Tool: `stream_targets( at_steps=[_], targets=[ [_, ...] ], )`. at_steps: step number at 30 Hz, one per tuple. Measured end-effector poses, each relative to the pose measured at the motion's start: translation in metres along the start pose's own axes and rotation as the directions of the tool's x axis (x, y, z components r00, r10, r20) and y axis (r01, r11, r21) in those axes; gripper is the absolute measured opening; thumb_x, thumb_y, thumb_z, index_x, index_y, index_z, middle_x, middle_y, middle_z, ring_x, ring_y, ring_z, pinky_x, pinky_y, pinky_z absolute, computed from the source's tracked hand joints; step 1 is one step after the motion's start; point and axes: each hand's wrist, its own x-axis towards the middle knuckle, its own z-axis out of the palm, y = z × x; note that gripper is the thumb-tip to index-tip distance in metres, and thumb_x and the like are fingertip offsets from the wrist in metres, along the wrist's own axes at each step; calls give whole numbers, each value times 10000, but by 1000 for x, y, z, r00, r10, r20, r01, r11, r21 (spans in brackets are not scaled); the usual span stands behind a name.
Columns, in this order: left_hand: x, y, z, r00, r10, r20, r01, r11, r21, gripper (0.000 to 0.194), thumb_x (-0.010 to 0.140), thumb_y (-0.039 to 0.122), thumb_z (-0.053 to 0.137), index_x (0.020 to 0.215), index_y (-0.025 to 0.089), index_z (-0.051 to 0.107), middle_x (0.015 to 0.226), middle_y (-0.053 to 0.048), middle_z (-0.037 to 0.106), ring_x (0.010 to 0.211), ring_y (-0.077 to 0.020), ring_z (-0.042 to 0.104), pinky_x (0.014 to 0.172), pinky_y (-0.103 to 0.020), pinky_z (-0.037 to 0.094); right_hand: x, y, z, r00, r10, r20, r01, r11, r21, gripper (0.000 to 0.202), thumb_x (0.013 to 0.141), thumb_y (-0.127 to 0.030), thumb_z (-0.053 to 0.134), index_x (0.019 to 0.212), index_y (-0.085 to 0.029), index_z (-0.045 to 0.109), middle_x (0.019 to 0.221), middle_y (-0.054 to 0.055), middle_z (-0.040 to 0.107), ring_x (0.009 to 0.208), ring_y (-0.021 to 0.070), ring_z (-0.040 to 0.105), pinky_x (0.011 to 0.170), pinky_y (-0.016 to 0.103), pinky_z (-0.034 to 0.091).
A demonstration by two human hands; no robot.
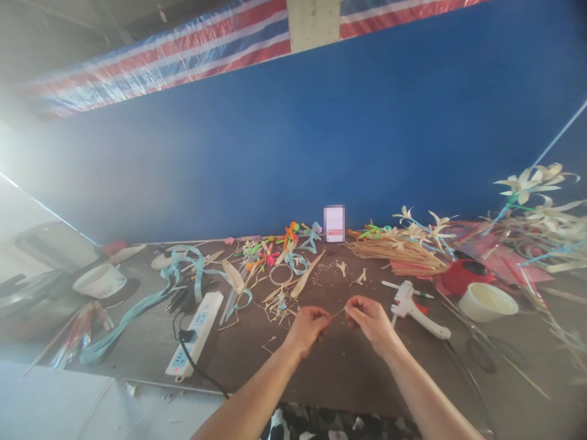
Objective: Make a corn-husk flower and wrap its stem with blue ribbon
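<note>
Between my two hands runs a thin straw-coloured strip (339, 313), pinched at both ends above the dark tabletop. My left hand (310, 330) is closed on one end, and my right hand (369, 319) grips the other with thumb and forefinger. Beyond my left hand lies a scatter of pale cut pieces (277, 305), with a dried leaf-like husk (308, 275) behind them. A white glue gun (415, 310) lies on its side just right of my right hand, its cord trailing toward the front edge.
A white power strip (195, 336) with a black plug lies left. Light blue ribbon (132, 315) curls behind it. Scissors (488, 354) and a cream bowl (488, 302) are at right, near straw flowers (523, 183). Colourful pipe-cleaner figures (291, 234) stand before the blue wall (275, 146).
</note>
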Motion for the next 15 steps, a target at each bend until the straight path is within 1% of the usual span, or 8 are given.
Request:
stream_targets(
  at_steps=[3, 4, 5, 7, 9, 11, 13, 15],
  targets=[
    [1, -2, -2, 1000, 6, -2, -6, 999, 32, 100, 624, 238, 546, 596, 143, 564, 402, 49, 463, 354, -58, 371, 365, -173, 253, 0, 1, -2, 999, -36, -5, 35, 997, -73, 78, 692, -236, 469, 646, -174, 480, 515, -48, 479, 441, 91, 471, 442, 208, 377],
    [1, -3, -3, 1000, 10, 0, -10, 999, 44, 111, 629, 248, 545, 597, 143, 564, 408, 46, 472, 356, -59, 380, 368, -174, 255, -1, -2, -3, 997, -82, 2, 82, 989, -125, 59, 687, -225, 472, 691, -173, 499, 561, -33, 507, 487, 105, 497, 467, 216, 394],
    [2, -4, -3, 1000, 15, 1, -15, 998, 58, 127, 636, 263, 545, 601, 143, 565, 413, 43, 481, 356, -59, 385, 371, -174, 257, -2, -5, -4, 989, -147, 17, 147, 970, -191, 102, 675, -206, 480, 764, -174, 520, 641, -11, 543, 565, 124, 527, 511, 229, 414],
    [2, -6, -4, 1000, 18, 3, -19, 996, 86, 166, 646, 300, 547, 612, 139, 566, 423, 38, 497, 350, -55, 387, 373, -172, 257, -6, -13, -4, 948, -307, 84, 317, 885, -341, 287, 641, -154, 504, 923, -196, 533, 864, 31, 568, 788, 164, 535, 667, 275, 429],
    [3, -7, -4, 1000, 23, 16, -24, 995, 95, 200, 652, 333, 547, 626, 135, 562, 431, 34, 506, 345, -53, 388, 372, -170, 258, -9, -22, -3, 889, -420, 184, 455, 761, -463, 354, 622, -114, 526, 957, -226, 552, 978, 36, 542, 934, 186, 478, 800, 315, 378],
    [4, -7, -3, 998, 32, 52, -37, 995, 90, 219, 662, 347, 538, 633, 131, 558, 443, 29, 513, 348, -54, 399, 371, -169, 265, -12, -28, -2, 855, -444, 269, 516, 671, -532, 255, 635, -108, 544, 856, -227, 593, 903, 30, 562, 918, 186, 472, 816, 317, 357],
    [4, -6, -3, 995, 35, 95, -43, 996, 79, 224, 672, 348, 523, 641, 129, 555, 457, 26, 519, 353, -57, 410, 372, -169, 275, -12, -29, 0, 848, -431, 309, 528, 633, -566, 161, 657, -111, 546, 763, -220, 598, 780, 20, 575, 836, 178, 488, 758, 297, 375],
    [4, -5, -3, 991, 24, 132, -34, 997, 72, 210, 673, 335, 519, 656, 128, 556, 468, 25, 525, 356, -58, 417, 371, -169, 282, -11, -29, 1, 846, -420, 328, 531, 605, -593, 130, 671, -104, 535, 709, -218, 586, 699, 6, 571, 771, 171, 494, 717, 285, 376]
  ],
)
